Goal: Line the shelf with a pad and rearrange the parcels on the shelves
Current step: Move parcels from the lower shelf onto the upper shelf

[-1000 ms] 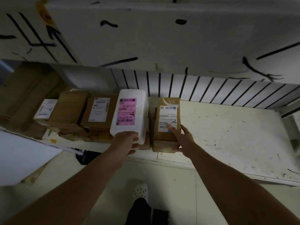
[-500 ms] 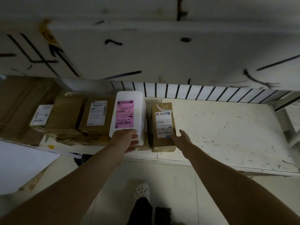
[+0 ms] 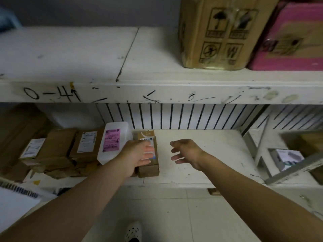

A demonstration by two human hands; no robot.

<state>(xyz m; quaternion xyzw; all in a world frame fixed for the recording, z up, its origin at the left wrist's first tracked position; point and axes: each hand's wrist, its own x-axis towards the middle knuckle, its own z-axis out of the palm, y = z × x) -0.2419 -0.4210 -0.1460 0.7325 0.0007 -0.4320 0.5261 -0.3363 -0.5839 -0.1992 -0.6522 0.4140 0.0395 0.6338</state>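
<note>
Left hand point(image 3: 139, 153) is lying flat, seemingly on the small brown cardboard parcel point(image 3: 148, 169); right hand point(image 3: 187, 151) is hovering, fingers spread.

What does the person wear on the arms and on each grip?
Nothing shows on them. The left forearm and the right forearm are bare up to the picture's edge, with no sleeve, watch or bracelet. The left grip and the right grip have no glove, and I see no ring.

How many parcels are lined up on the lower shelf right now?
5, left to right: far-left labelled box, plain brown box, second labelled box, white pink-labelled parcel, small brown box under the left hand. Others may hide behind.
</note>
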